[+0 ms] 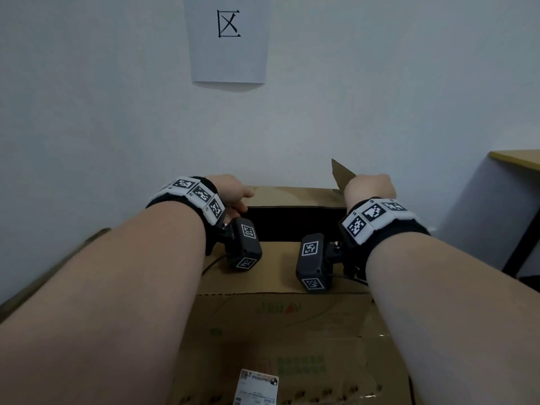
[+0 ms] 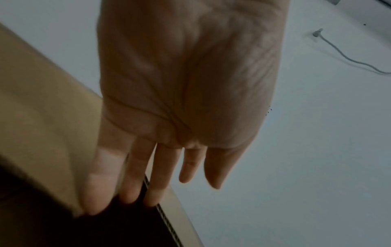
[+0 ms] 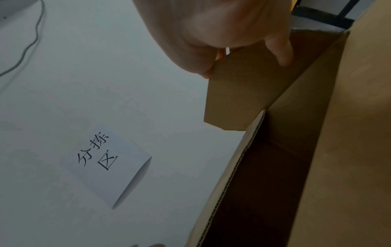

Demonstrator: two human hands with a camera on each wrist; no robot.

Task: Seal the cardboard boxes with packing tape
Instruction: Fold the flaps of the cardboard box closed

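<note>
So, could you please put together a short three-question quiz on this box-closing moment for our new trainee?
1. True or false: the top of the cardboard box is already fully closed.
2. Which hand pinches the small side flap?
A. the left hand
B. the right hand
C. neither
3. Fill in: the straight fingers of the left hand lie against the edge of a ______ flap.

Key:
1. False; a dark gap is open between the flaps.
2. B; thumb and fingers hold the flap's upper corner.
3. cardboard
</note>
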